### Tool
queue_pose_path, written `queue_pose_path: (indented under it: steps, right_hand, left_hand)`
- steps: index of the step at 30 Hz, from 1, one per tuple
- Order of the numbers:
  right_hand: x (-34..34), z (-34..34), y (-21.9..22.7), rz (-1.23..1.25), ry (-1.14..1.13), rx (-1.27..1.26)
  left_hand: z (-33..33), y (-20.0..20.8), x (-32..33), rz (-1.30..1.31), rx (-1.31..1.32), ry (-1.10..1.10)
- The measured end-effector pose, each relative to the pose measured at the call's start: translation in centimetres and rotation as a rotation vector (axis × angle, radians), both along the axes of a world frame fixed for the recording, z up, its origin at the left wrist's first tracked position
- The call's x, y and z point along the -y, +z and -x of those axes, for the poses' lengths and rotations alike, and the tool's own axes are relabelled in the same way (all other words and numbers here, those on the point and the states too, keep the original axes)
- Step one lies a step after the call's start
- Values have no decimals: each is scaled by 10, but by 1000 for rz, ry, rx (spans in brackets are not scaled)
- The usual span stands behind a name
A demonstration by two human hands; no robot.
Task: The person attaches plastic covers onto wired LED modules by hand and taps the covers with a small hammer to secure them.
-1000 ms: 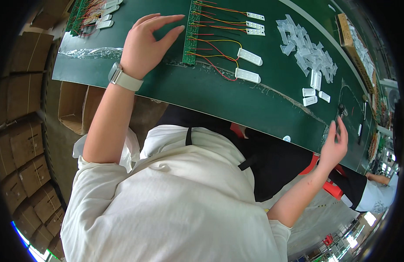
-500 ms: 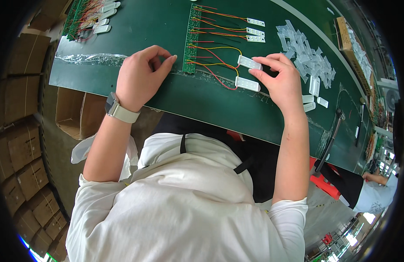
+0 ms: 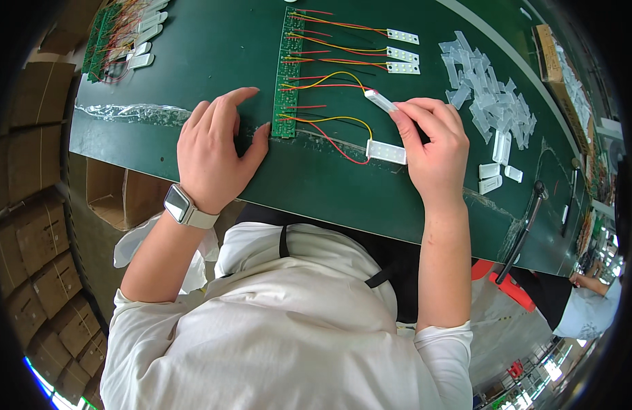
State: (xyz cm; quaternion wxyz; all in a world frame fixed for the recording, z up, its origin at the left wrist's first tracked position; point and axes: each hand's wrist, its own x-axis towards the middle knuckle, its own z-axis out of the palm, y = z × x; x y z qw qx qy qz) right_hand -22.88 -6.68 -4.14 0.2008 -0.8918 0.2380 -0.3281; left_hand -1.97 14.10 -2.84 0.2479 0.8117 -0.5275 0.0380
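Observation:
A narrow green circuit board (image 3: 286, 75) lies on the green tabletop, with red, yellow and black wires running rightward. My left hand (image 3: 219, 147) is open beside its lower left edge, thumb near the board, fingers spread and holding nothing. Between thumb and fingertips of my right hand (image 3: 435, 143), a wired white LED module (image 3: 379, 100) is pinched, tilted and raised at an angle. Just below it, a second wired module in a white housing (image 3: 387, 152) rests on the table, its right end close to my right hand. Several bare white LED strips (image 3: 402, 55) lie farther up on their wires.
Translucent plastic pieces (image 3: 490, 89) are heaped at the right. Near them lie small white housings (image 3: 490, 176) and a black-handled tool (image 3: 526, 225). More wired boards (image 3: 100, 44) sit far left. An open carton (image 3: 117, 188) stands below the table's left edge; another person (image 3: 586, 304) is at far right.
My left hand has gone from curled fingers to spread ones. My right hand has tilted the upper LED module, which earlier lay flatter. The circuit board now appears farther left and lower.

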Motion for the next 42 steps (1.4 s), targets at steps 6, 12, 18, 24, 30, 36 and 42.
queue_pose_path:
  steps: [6,12,18,24,30,36,42]
  right_hand:
    - [-4,1,1,-83,35,37]
    - [-4,2,1,-205,44,44]
    - [-4,3,2,-225,44,45]
    - [-4,2,-1,-204,70,63]
    - [-4,3,2,-163,34,-9]
    - [-2,1,7,-17,13,-47]
    - [-5,3,5,-39,-60,-151]
  left_hand:
    - [-1,0,3,-15,-1,-5]
    - [-1,0,5,-36,12,-10]
    - [-2,0,4,-24,6,-22]
    - [-4,-1,3,-45,23,-42]
    - [-4,1,6,-59,9,-46]
    - [-4,4,5,-69,-5,-42]
    - [-4,3,5,-72,4,-51]
